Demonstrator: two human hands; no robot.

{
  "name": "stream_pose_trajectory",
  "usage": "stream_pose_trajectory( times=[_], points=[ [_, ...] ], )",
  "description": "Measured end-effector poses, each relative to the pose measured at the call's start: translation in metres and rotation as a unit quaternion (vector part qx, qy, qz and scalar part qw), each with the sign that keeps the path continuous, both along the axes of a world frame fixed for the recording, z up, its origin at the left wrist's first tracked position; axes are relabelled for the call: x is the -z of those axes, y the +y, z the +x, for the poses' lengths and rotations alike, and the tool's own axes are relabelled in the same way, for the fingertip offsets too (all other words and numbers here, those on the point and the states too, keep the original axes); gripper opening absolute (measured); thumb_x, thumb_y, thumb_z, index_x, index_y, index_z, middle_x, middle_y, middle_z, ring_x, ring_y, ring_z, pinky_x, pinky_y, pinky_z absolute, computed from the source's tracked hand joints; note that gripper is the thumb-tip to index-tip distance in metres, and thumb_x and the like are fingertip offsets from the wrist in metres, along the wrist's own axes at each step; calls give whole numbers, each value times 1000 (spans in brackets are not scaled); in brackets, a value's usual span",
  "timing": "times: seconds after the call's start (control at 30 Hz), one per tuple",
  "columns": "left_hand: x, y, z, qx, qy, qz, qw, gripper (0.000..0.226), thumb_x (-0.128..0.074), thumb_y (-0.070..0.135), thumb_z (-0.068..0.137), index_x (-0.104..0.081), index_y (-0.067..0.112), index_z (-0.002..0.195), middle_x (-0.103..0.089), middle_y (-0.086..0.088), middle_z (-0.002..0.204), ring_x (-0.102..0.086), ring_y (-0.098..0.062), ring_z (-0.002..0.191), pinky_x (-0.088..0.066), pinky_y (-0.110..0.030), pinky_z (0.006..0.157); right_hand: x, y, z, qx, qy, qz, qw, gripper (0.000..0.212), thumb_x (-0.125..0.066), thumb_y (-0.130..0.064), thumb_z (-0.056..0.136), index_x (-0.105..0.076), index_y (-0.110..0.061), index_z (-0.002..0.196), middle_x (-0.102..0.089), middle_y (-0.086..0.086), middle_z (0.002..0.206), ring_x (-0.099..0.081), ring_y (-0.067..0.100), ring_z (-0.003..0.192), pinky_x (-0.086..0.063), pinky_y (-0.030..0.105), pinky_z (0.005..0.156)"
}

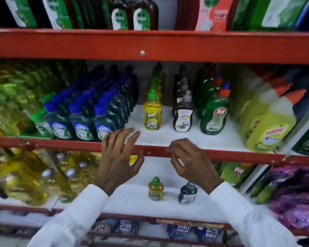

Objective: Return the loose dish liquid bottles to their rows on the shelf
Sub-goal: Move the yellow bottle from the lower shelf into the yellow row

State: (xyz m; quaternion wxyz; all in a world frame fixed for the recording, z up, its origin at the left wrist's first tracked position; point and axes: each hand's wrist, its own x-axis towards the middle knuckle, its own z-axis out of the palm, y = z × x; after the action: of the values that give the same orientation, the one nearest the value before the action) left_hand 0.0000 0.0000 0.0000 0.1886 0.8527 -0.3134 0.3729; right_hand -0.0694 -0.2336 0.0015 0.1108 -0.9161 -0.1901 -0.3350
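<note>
2 loose dish liquid bottles stand upright on the white lower shelf (pixel 132 198), below the red middle shelf edge (pixel 221 154): a small yellow bottle with a green cap (pixel 156 188) and, to its right and apart from it, a small dark bottle with a grey cap (pixel 187 193). Bare white board lies all around both.

Above that red edge, the yellow Super row (pixel 152 114) and the dark Super row (pixel 183 116) run back toward the wall, with open white board in front of each front bottle and a clear lane between them. How many bottles each row holds cannot be counted. Left of the yellow row, 3 rows of blue-capped dark bottles (pixel 82 122) reach nearly to the red edge. Right of the dark row stands a row of green Pril bottles (pixel 214 116), then yellow Harpic bottles (pixel 269 134).

The left hand (pixel 119 157) hovers across the red edge with its fingers spread, holding nothing; its fingertips lie over the bare board left of the yellow row. The right hand (pixel 187 159) hovers at the same edge below the dark row, fingers loosely curled and apart, also empty. Both wear white sleeves (pixel 75 220).
</note>
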Motion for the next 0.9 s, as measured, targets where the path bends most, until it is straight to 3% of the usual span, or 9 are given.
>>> stream_pose_trajectory(
  times=[0.1, 0.2, 0.33, 0.63, 0.73, 0.9],
  points=[
    [20, 2, 7, -19, 60, 45, 997, 55, -60, 35, 88, -53, 14, 139, -58, -12, 139, -53, -34, 129, -40, -56, 111, 44, 13, 7, 20, 136, 41, 990, 21, -59, -12, 85, -70, -17, 103, -68, 3, 106, -66, 24, 96, -58, 37, 76],
    [41, 6, 12, -18, 109, 69, 991, 57, -56, 37, 90, -49, 16, 142, -57, -9, 141, -49, -33, 135, -35, -57, 118, 83, 25, 20, 81, 337, 55, 936, 37, -59, -24, 90, -58, -19, 127, -61, 6, 126, -58, 25, 118, -51, 37, 97],
    [57, 12, 17, -17, 130, 96, 987, 58, -58, 34, 89, -46, 19, 144, -55, -7, 143, -45, -32, 139, -26, -56, 124, 123, 34, 45, 111, 464, 86, 874, 58, -72, -29, 84, -51, -17, 137, -59, 11, 132, -54, 29, 125, -46, 36, 104],
    [58, 9, 14, 3, 155, 58, 986, 60, -59, 29, 87, -44, 18, 145, -53, -8, 141, -42, -31, 140, -21, -55, 127, 141, 39, 57, 140, 448, 161, 868, 35, -83, -18, 67, -74, -19, 100, -67, 9, 113, -55, 29, 111, -50, 30, 90],
    [58, 11, 15, 8, 157, 48, 986, 60, -60, 29, 87, -46, 20, 145, -55, -6, 141, -43, -29, 139, -22, -53, 127, 110, 36, 44, 133, 420, 188, 878, 36, -85, -18, 65, -76, -18, 100, -72, 4, 107, -58, 24, 105, -52, 29, 88],
    [59, 11, 17, 13, 147, 22, 989, 57, -63, 26, 86, -50, 21, 142, -59, -3, 138, -46, -26, 137, -27, -55, 124, 8, 29, 16, 102, 341, 274, 893, 36, -88, -17, 59, -78, -21, 93, -77, -7, 85, -68, 2, 70, -50, 13, 63]
  ],
)
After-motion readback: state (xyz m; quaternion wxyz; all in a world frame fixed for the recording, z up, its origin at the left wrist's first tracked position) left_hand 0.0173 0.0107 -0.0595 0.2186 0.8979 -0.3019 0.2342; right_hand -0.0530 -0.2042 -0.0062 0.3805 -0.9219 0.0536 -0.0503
